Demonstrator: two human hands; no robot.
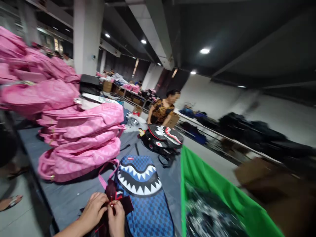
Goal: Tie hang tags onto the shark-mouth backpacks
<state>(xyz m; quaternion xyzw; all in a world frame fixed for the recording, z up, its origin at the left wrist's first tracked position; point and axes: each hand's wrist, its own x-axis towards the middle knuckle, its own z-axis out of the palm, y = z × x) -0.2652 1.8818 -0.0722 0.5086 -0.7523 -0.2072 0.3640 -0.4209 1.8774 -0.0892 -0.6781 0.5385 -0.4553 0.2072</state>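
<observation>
My left hand [95,208] and my right hand [116,216] meet at the front of the table, fingertips pinched together. Between them is a dark red and black fabric piece [128,204] with a small shiny reddish part at the fingertips; its exact kind is unclear. Right beside my hands lies a blue checkered backpack [150,210] with a shark-mouth print, front side up. A pink strap [102,180] hangs close to my fingers from the stack of pink backpacks [86,158] on the left.
Across the table [69,197], a person [161,112] handles black shark-mouth backpacks [165,138]. A green-sided bin [209,174] with plastic-wrapped items [209,214] stands at the right. More pink bags [37,95] pile up far left; cardboard boxes [269,191] sit far right, blurred.
</observation>
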